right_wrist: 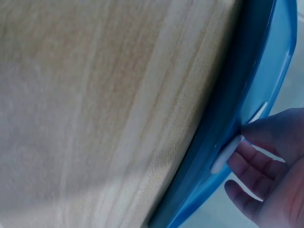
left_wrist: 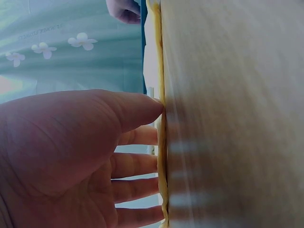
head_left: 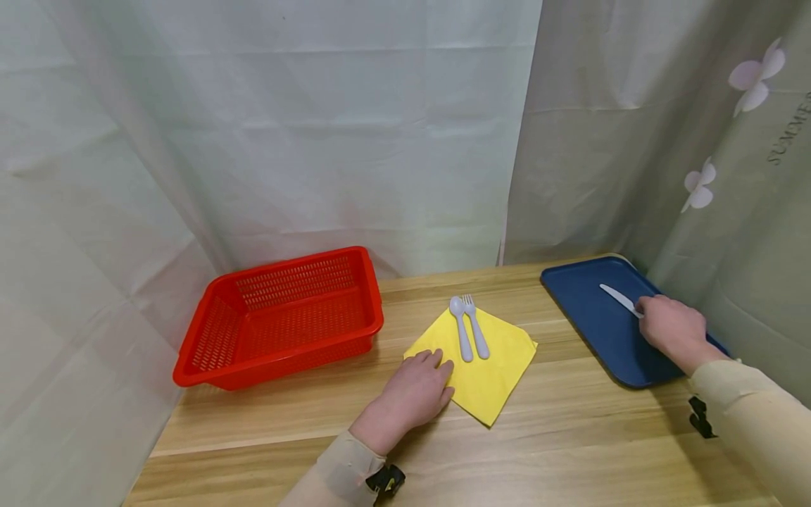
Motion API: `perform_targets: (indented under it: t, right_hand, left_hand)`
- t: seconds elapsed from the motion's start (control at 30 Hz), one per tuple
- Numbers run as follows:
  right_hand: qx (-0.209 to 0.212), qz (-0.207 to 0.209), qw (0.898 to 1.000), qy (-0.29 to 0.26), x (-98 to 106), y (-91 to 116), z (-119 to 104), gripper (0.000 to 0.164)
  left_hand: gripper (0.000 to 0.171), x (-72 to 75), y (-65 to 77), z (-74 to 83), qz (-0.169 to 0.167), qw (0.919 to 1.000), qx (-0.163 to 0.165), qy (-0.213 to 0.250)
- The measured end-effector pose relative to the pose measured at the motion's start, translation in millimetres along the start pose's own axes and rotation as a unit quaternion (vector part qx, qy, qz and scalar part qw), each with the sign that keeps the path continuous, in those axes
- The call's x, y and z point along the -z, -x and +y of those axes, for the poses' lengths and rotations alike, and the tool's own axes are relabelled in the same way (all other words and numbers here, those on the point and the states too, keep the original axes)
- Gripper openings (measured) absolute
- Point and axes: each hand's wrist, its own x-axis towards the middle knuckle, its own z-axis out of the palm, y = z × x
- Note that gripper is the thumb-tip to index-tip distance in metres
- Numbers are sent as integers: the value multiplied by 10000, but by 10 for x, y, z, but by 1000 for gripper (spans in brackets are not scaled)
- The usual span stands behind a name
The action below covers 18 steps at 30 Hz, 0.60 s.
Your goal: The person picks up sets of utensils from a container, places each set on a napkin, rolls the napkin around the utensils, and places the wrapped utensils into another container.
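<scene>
Right hand and table knife. The thumb and fingers are drawn narrow, pinching the pale knife between them. In the head view the blade runs from the grip obliquely toward the far left, its tip free; the nearer part is hidden by the hand. The right wrist view shows a length of knife on either side of the pinch, the rounded end lying beside the fingers. The knife is within the outline of the blue rectangular tray; whether it touches the tray's floor cannot be told.

Left hand: fingers extended and spaced apart, resting on the left part of the yellow napkin, thumb at its edge. On this napkin lie a spoon and, just to its right, a fork, both heads reaching past the far edge. The red perforated basket stands left of the napkin on the wooden table.
</scene>
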Motion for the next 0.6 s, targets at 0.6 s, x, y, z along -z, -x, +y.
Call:
perform_targets:
  t: [0.6]
  right_hand:
    - [-41, -301, 9993, -216, 31, -21, 18, 24]
  left_hand:
    - [49, 28, 8, 1, 42, 9999, -21, 110]
